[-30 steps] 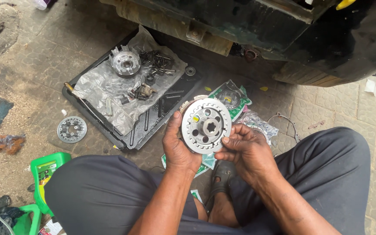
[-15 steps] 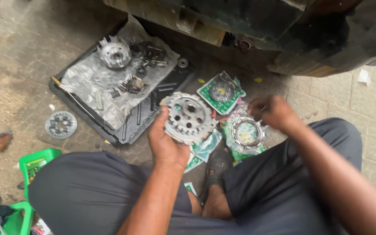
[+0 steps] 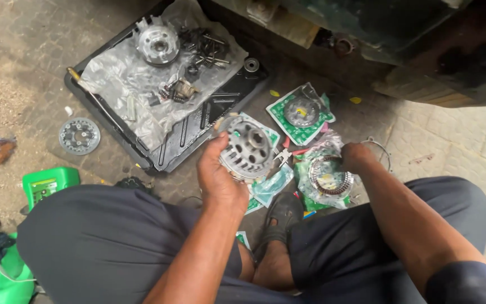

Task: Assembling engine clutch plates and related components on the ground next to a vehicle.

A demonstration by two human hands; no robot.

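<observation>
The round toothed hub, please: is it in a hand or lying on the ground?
In hand: the left hand holds the hub above the ground.

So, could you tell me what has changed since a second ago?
The right hand let go of the round metal hub and reached out to the bagged ring on the ground. The left hand kept hold of the hub, alone. The black tray stayed put.

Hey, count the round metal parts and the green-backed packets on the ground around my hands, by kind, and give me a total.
Round grey metal hubs and discs: 3, one in the left hand, one on the black tray, one on the pavement.
Green-backed plastic packets holding rings: 2.
Total: 5.
</observation>
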